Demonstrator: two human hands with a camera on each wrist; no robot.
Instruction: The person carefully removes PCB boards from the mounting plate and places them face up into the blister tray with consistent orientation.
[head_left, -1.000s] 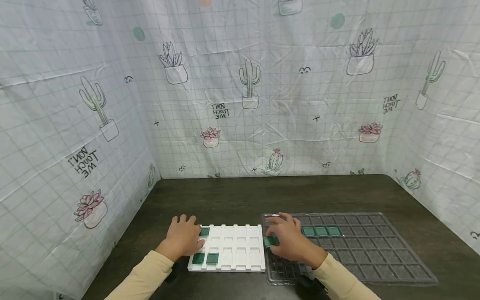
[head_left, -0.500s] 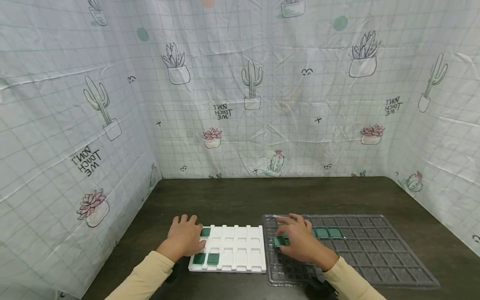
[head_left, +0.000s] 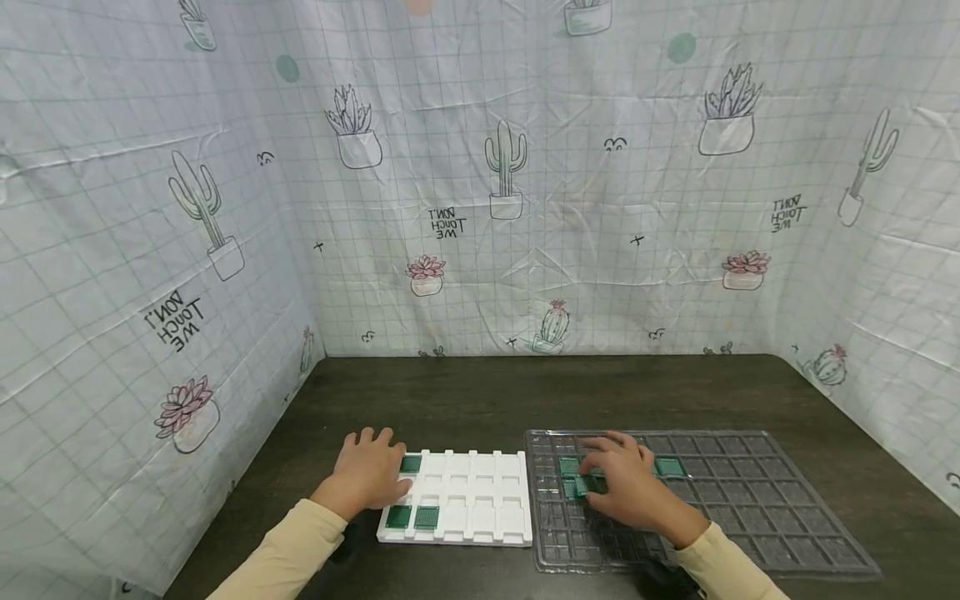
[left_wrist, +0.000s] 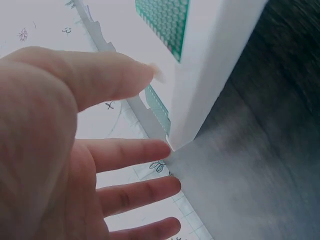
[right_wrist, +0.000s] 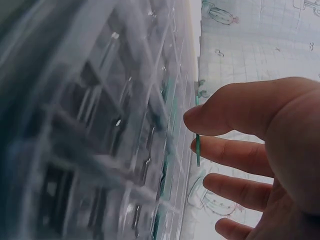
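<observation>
My right hand [head_left: 626,485] is over the clear plastic tray [head_left: 753,504], pinching a thin green circuit board [right_wrist: 198,150] between thumb and forefinger. Seen edge-on in the right wrist view, the board stands above the tray's compartments. Green boards [head_left: 569,465] lie in the tray left of the hand, and another [head_left: 670,467] lies to its right; the hand hides part of that row. My left hand [head_left: 367,472], fingers spread, is at the left edge of the white tray [head_left: 453,539]. Below its thumb, green boards [head_left: 426,517] sit in the white tray's front-left compartments; one [head_left: 410,464] sits at its back left.
Both trays stand side by side on a dark wooden table [head_left: 480,396], the white one at left. A light curtain [head_left: 480,275] printed with cacti encloses the table at the back and sides.
My right hand has moved right over the clear tray with the pinched board, uncovering green boards in the tray's left part. The left hand has stayed at the white tray's edge.
</observation>
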